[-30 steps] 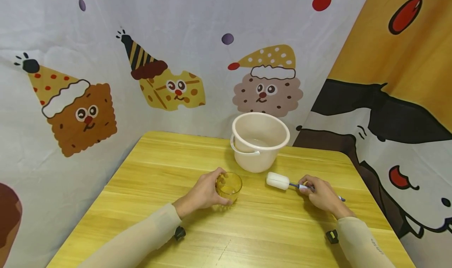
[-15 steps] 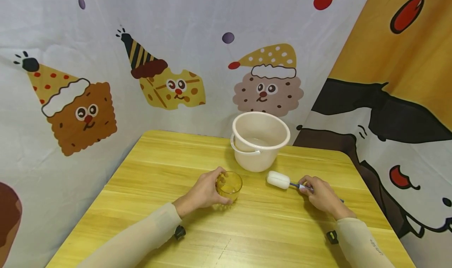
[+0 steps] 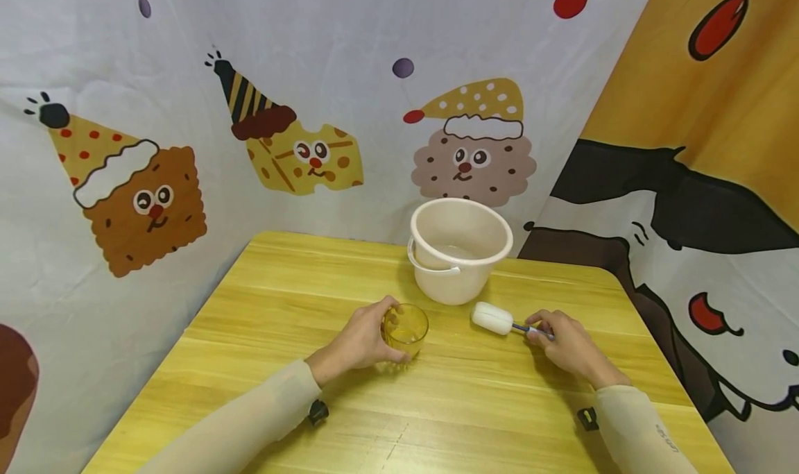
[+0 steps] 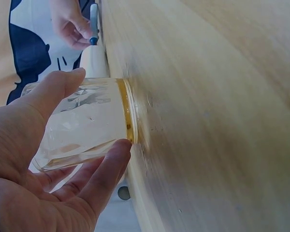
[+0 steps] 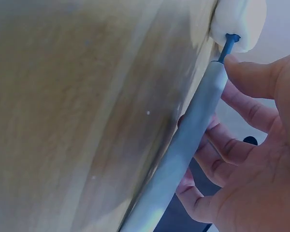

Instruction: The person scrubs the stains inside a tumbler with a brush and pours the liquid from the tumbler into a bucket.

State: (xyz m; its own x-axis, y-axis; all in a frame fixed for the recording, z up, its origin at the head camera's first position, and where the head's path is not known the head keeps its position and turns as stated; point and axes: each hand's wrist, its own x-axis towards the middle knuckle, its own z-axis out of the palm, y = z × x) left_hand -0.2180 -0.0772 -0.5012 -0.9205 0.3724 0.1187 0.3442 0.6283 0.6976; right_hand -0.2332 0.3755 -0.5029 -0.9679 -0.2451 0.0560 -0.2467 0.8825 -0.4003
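In the head view an amber clear glass cup [image 3: 408, 329] stands upright on the wooden table. My left hand [image 3: 361, 336] holds it from the left, thumb near side and fingers behind. The left wrist view shows thumb and fingers spread around the wall of the cup [image 4: 87, 123]. To the right lies a sponge brush [image 3: 492, 318] with a white head and a blue neck. My right hand [image 3: 566, 342] grips its handle. In the right wrist view my thumb touches the top of the pale handle [image 5: 183, 135], and the fingers curl behind it.
A cream bucket [image 3: 449, 286] with its handle hanging down in front stands at the back of the table [image 3: 275, 293], just beyond cup and brush. A printed cartoon curtain [image 3: 337, 57] rises behind the table. Dark wrist devices sit under both sleeves.
My right hand has shifted very slightly on the brush handle, and the handle's far end behind the hand is now out of sight. Left hand and cup stay put.
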